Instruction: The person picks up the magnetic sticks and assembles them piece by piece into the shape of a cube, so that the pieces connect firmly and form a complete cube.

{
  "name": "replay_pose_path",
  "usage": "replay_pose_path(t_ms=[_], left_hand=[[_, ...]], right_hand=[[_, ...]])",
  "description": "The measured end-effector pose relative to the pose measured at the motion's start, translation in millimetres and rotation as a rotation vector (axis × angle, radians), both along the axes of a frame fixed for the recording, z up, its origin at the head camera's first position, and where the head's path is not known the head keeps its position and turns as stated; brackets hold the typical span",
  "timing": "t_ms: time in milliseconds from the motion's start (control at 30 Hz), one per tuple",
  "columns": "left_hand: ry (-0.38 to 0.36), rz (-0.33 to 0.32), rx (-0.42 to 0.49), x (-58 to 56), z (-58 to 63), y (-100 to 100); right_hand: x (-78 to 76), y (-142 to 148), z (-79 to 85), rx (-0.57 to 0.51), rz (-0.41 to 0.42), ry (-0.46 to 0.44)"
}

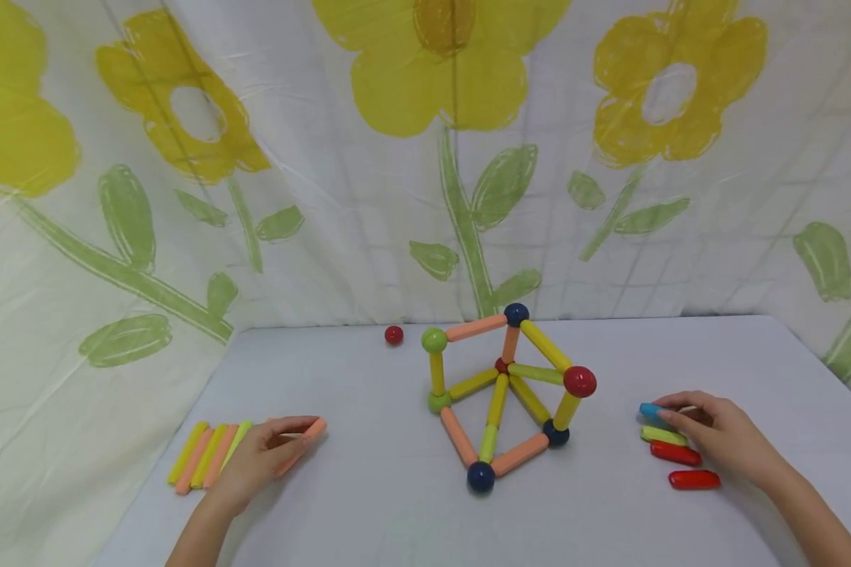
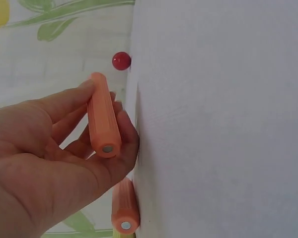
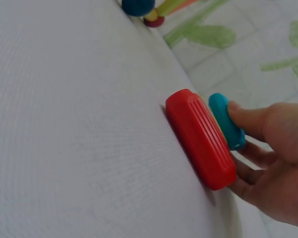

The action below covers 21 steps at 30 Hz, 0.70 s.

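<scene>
My left hand [image 1: 251, 465] grips an orange magnetic rod [image 2: 104, 119], whose round metal end faces the left wrist camera. Beside that hand lies a row of several yellow, orange and green rods [image 1: 200, 461]. At the right, my right hand [image 1: 733, 441] pinches a short blue rod [image 3: 224, 120] between thumb and fingers. Just in front of it are a yellow-green rod [image 1: 663, 435] and a red rod [image 3: 201, 141], with a second red rod [image 1: 693, 479] set apart nearer me. Whether the blue rod touches the table cannot be told.
Between the hands stands a frame of magnetic rods and balls [image 1: 495, 405], partly upright, with a red ball [image 1: 579, 382] at its right top. A loose red ball [image 1: 394, 335] lies near the back edge of the white table [image 1: 369, 504]. Behind hangs a flowered curtain [image 1: 354, 236].
</scene>
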<state>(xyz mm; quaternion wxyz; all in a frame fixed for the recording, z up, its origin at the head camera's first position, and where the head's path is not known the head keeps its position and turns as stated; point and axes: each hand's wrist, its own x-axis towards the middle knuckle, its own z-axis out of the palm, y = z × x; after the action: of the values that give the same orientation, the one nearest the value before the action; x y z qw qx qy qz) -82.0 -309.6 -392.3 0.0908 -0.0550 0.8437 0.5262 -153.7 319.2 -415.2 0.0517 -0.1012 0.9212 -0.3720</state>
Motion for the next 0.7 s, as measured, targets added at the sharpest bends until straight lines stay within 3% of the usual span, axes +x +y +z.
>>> replay_pose_path(t_ms=[167, 367, 567, 700], left_hand=[[-0.014, -0.043, 0.100, 0.0, 7.0, 6], [-0.010, -0.046, 0.129, -3.1, 26.6, 27], [0.095, -0.088, 0.134, -12.3, 55.3, 62], [0.184, -0.172, 0.166, -21.6, 74.1, 90]], right_hand=[[2.5, 0, 7.3, -0.018, -0.019, 0.059], [9.3, -3, 30.7, -0.084, -0.056, 0.132], [9.8, -24, 72.1, -0.207, -0.059, 0.211], [8.9, -50, 98.7, -0.278, -0.041, 0.251]])
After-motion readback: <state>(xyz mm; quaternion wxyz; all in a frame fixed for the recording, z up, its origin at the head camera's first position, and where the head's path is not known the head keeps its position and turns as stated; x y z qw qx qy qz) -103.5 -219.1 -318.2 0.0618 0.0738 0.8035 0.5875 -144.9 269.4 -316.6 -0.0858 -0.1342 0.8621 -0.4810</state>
